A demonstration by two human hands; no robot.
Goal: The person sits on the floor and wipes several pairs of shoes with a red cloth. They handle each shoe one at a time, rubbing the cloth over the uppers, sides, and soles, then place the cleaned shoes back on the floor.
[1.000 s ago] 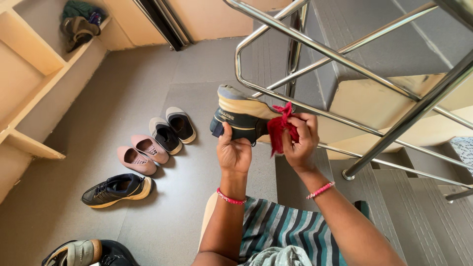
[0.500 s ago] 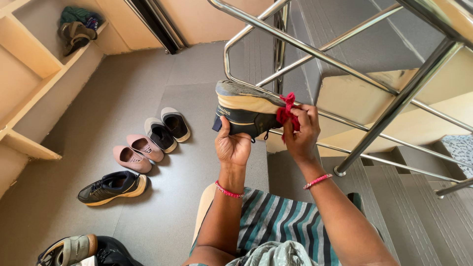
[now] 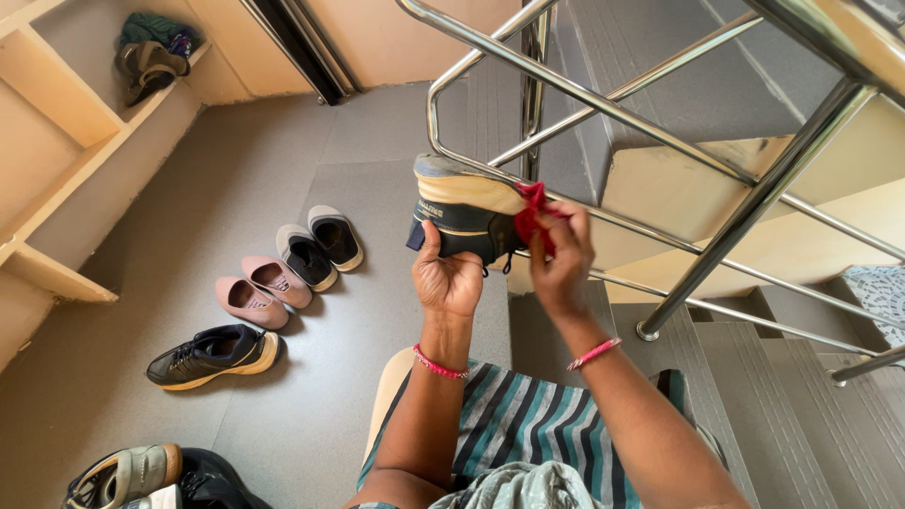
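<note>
Red cloth [image 3: 530,217] pinched in rt hand [image 3: 561,269], rubbing sole edge; lt hand [image 3: 448,278] grips black sneaker [image 3: 467,212] steady, tilted sideways.

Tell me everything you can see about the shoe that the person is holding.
The shoe is a dark sneaker with a thick tan sole edge and a worn grey bottom. It is held up on its side, sole towards the railing. The left hand grips its heel end; the right hand presses a red cloth against it.

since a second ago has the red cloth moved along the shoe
Yes. The red cloth has slid left along the shoe, toward its heel, now nearer the steel railing post.
</note>
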